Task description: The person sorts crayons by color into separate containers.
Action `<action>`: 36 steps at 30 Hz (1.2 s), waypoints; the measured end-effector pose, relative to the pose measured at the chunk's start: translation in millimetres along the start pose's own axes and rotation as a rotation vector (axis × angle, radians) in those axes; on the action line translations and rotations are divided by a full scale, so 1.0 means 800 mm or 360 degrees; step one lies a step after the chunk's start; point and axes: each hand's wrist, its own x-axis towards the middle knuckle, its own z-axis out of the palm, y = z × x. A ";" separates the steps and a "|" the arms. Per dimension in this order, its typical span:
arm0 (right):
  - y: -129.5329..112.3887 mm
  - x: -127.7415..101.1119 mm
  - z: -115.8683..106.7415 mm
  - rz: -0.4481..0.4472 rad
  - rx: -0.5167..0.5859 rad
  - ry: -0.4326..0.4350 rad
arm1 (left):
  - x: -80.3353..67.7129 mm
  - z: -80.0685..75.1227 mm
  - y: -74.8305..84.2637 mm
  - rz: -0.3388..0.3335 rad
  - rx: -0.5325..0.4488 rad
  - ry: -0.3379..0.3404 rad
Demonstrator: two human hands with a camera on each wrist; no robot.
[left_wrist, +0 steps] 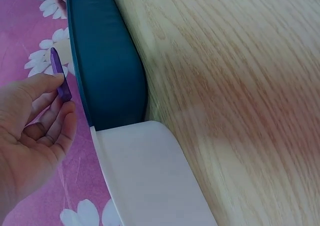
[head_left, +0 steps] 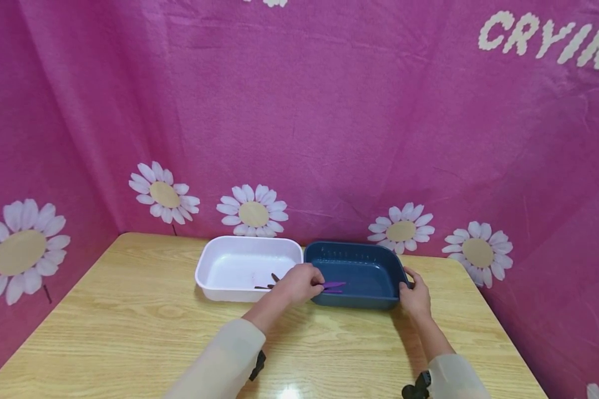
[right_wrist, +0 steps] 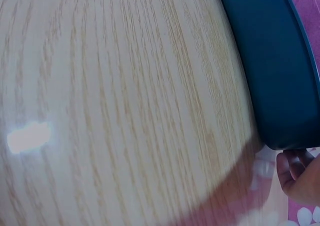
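My left hand (head_left: 300, 284) pinches a slim, pointed purple piece (left_wrist: 58, 76) between thumb and fingers, over the near left corner of a dark blue basin (head_left: 354, 300). In the head view two purple strips show beyond the fingertips, over the basin's inside. Left of that basin, side by side with it, stands a white basin (head_left: 229, 295). Thin dark brown pieces (head_left: 262, 287) show in it beside my left hand. My right hand (head_left: 416, 296) grips the blue basin's right end, thumb at the rim and fingers curled around the outside.
Both basins stand on a light wood-grain table (head_left: 145, 310), close to its back edge. A magenta cloth (head_left: 299, 122) with daisy prints hangs behind the table and along its sides.
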 end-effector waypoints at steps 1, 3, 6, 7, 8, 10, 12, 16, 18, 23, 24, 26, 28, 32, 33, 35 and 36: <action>0.000 0.000 0.000 0.0005 0.0005 -0.0007 | 0.001 0.001 0.000 -0.0007 0.0003 -0.0005; -0.002 0.000 0.000 0.0018 0.0018 -0.0021 | 0.004 0.003 0.001 -0.0021 0.0017 -0.0018; -0.003 -0.001 0.000 0.0029 0.0029 -0.0034 | 0.007 0.006 0.003 -0.0029 0.0029 -0.0031; -0.003 -0.001 -0.001 0.0029 0.0029 -0.0035 | 0.008 0.006 0.004 -0.0025 0.0032 -0.0030; -0.003 -0.001 -0.001 0.0027 0.0030 -0.0033 | 0.009 0.007 0.004 -0.0018 0.0042 -0.0028; -0.002 -0.001 -0.001 0.0023 0.0030 -0.0022 | 0.012 0.010 0.006 -0.0008 0.0049 -0.0016; -0.001 -0.001 -0.001 0.0019 0.0030 -0.0010 | 0.014 0.012 0.008 -0.0011 0.0045 -0.0016; 0.000 -0.001 0.000 0.0015 0.0035 0.0002 | 0.018 0.017 0.013 -0.0009 0.0045 -0.0031; 0.000 -0.001 0.000 0.0011 0.0039 0.0000 | 0.019 0.019 0.015 -0.0015 0.0048 -0.0041; 0.000 -0.001 0.000 0.0019 0.0042 -0.0024 | 0.024 0.023 0.020 -0.0050 0.0069 -0.0056; 0.000 -0.001 0.000 0.0020 0.0040 -0.0025 | 0.024 0.024 0.020 -0.0059 0.0069 -0.0059; 0.000 -0.001 0.001 0.0016 0.0034 -0.0018 | 0.025 0.025 0.021 -0.0082 0.0060 -0.0064; 0.000 0.000 0.002 0.0015 0.0029 -0.0007 | 0.026 0.027 0.021 -0.0105 0.0050 -0.0066; 0.002 0.001 0.002 0.0015 0.0026 0.0020 | 0.026 0.030 0.021 -0.0115 0.0056 -0.0052; 0.002 0.001 0.002 0.0019 0.0028 0.0020 | 0.027 0.032 0.020 -0.0111 0.0058 -0.0049; 0.003 0.001 0.002 0.0022 0.0035 0.0020 | 0.028 0.033 0.020 -0.0096 0.0067 -0.0040; 0.003 0.001 0.002 0.0022 0.0037 0.0021 | 0.028 0.033 0.019 -0.0088 0.0072 -0.0035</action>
